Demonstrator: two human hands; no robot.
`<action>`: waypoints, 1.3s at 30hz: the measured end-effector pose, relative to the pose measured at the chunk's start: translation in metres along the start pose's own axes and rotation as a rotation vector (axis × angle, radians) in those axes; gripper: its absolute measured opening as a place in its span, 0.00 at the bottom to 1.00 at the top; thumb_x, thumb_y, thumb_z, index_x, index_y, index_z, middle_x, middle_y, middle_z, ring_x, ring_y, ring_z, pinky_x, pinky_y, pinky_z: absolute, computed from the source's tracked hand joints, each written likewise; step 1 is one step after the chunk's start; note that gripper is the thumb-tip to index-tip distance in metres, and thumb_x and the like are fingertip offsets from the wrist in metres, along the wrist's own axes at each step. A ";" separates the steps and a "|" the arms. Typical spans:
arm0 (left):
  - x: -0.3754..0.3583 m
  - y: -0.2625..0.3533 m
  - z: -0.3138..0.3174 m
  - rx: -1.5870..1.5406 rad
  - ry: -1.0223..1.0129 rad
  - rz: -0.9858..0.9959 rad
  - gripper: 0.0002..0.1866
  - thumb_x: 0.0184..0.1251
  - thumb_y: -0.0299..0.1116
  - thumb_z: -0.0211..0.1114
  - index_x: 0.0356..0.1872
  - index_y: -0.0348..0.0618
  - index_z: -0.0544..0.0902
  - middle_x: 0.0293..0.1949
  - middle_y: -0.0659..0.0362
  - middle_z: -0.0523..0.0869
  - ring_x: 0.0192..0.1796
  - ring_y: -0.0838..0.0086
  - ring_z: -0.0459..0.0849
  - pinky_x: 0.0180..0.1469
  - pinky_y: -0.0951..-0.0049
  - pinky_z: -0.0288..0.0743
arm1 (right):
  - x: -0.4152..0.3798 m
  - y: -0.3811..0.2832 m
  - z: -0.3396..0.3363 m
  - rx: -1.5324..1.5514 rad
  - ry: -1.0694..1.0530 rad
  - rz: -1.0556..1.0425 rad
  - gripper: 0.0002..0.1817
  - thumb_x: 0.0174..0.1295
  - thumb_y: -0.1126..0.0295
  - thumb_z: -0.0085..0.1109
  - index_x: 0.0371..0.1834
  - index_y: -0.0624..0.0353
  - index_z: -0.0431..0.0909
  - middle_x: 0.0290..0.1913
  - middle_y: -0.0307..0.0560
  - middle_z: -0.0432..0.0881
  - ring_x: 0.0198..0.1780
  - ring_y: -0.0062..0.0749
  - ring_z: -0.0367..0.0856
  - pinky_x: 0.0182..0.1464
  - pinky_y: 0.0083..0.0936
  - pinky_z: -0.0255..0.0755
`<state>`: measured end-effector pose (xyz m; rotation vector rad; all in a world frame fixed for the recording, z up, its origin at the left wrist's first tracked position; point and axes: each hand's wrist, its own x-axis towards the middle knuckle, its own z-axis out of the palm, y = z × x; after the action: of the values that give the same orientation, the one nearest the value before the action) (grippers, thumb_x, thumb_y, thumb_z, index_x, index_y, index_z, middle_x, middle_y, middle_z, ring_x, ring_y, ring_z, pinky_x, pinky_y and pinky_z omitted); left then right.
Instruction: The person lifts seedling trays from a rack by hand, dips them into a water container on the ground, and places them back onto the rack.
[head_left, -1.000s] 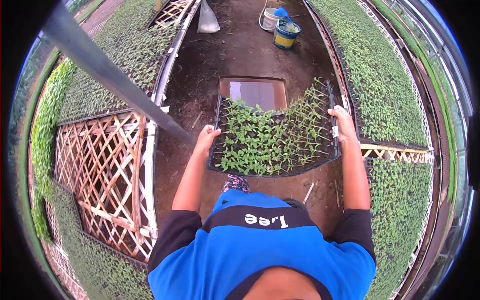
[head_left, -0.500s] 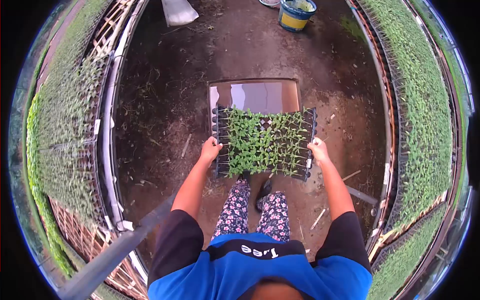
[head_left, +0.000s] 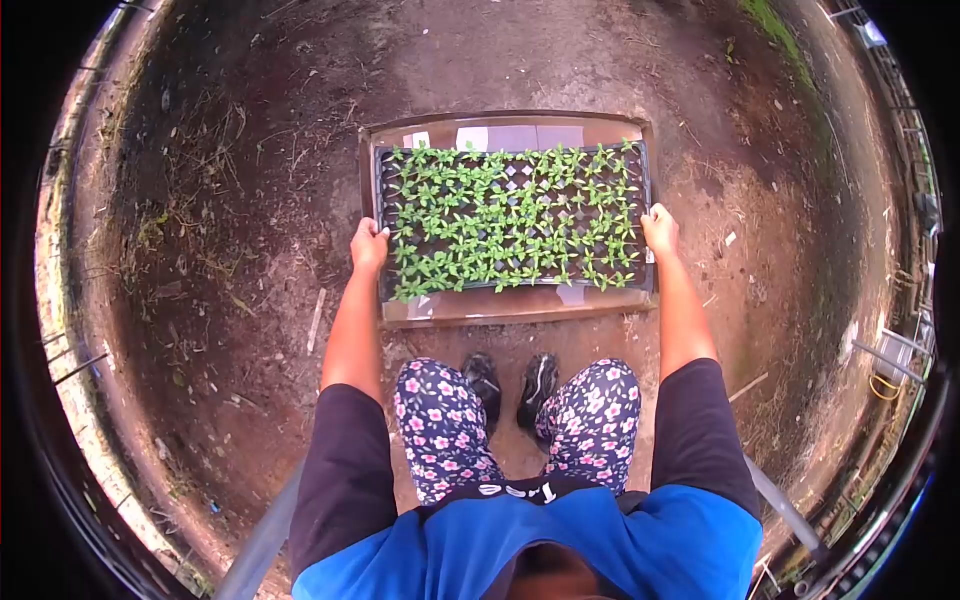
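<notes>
Between my hands is a black seedling tray [head_left: 384, 270] full of small green seedlings [head_left: 470, 220], with a few cells bare near its middle. My left hand [head_left: 369, 246] is closed on the tray's left edge, and my right hand [head_left: 659, 232] grips the right edge. Below the tray lies a shallow rectangular basin [head_left: 500, 313] of brownish water on the ground. The tray sits level within the basin's outline; whether its underside touches the water is hidden.
Bare soil [head_left: 250, 300] with dry plant bits surrounds the basin. My shoes [head_left: 538, 388] stand just before its near edge, knees bent. Grey metal poles [head_left: 785, 505] slant at both sides behind my arms.
The seedling tray has moved down and forward, from in front of the basin to over it. I have bent lower, and the raised seedling benches at the sides have left view.
</notes>
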<state>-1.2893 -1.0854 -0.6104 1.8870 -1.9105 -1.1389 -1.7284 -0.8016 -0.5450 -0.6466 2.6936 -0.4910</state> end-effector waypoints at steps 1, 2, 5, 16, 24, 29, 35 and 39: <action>0.006 -0.004 0.003 0.009 0.009 -0.021 0.11 0.49 0.32 0.63 0.25 0.42 0.68 0.21 0.59 0.75 0.25 0.73 0.72 0.33 0.72 0.67 | 0.008 0.006 0.009 -0.043 -0.002 0.000 0.11 0.44 0.66 0.56 0.22 0.59 0.65 0.23 0.56 0.74 0.29 0.52 0.73 0.33 0.39 0.65; 0.007 -0.007 0.001 0.014 0.005 -0.036 0.10 0.49 0.31 0.62 0.25 0.42 0.69 0.21 0.60 0.75 0.25 0.75 0.71 0.32 0.73 0.67 | 0.010 0.009 0.012 -0.088 -0.021 0.020 0.11 0.44 0.66 0.56 0.22 0.59 0.64 0.24 0.56 0.74 0.31 0.53 0.73 0.34 0.40 0.65; 0.023 -0.024 0.014 0.007 0.009 -0.059 0.11 0.49 0.32 0.64 0.24 0.42 0.69 0.21 0.61 0.75 0.25 0.75 0.72 0.33 0.73 0.67 | 0.025 0.027 0.038 -0.049 0.001 -0.007 0.12 0.45 0.65 0.57 0.22 0.58 0.64 0.25 0.57 0.74 0.32 0.53 0.73 0.34 0.40 0.65; 0.047 -0.091 0.042 0.023 0.006 -0.124 0.15 0.53 0.33 0.54 0.43 0.44 0.75 0.39 0.50 0.79 0.45 0.63 0.77 0.48 0.70 0.67 | 0.065 0.108 0.097 -0.087 0.020 0.139 0.09 0.48 0.69 0.53 0.35 0.54 0.73 0.32 0.53 0.78 0.38 0.43 0.77 0.41 0.33 0.69; -0.007 0.042 0.010 0.293 0.193 0.392 0.15 0.53 0.34 0.57 0.43 0.45 0.75 0.43 0.52 0.76 0.47 0.58 0.71 0.50 0.63 0.64 | 0.013 -0.011 0.053 0.151 0.028 -0.256 0.16 0.52 0.67 0.53 0.45 0.56 0.70 0.41 0.52 0.74 0.38 0.35 0.76 0.42 0.27 0.68; -0.051 0.103 0.042 0.193 0.091 0.492 0.16 0.52 0.37 0.58 0.42 0.44 0.75 0.43 0.53 0.76 0.47 0.60 0.71 0.49 0.61 0.63 | -0.052 -0.115 0.039 0.339 -0.170 -0.428 0.13 0.54 0.69 0.51 0.43 0.57 0.71 0.40 0.46 0.75 0.36 0.30 0.76 0.38 0.26 0.68; -0.075 0.116 0.064 0.285 -0.152 0.589 0.17 0.52 0.39 0.58 0.43 0.46 0.74 0.41 0.55 0.76 0.47 0.61 0.71 0.48 0.60 0.62 | -0.076 -0.121 0.060 0.047 -0.308 -0.674 0.11 0.53 0.69 0.53 0.40 0.59 0.72 0.41 0.47 0.76 0.38 0.38 0.76 0.40 0.28 0.69; -0.075 0.119 0.062 0.276 -0.117 0.588 0.16 0.53 0.39 0.58 0.43 0.47 0.74 0.41 0.54 0.76 0.47 0.61 0.71 0.48 0.60 0.62 | -0.070 -0.121 0.060 0.094 -0.368 -0.515 0.12 0.53 0.69 0.53 0.41 0.58 0.72 0.40 0.47 0.76 0.36 0.35 0.77 0.39 0.27 0.70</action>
<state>-1.4078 -1.0084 -0.5484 1.2261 -2.5522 -0.8412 -1.6009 -0.8836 -0.5335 -1.2737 2.1357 -0.5527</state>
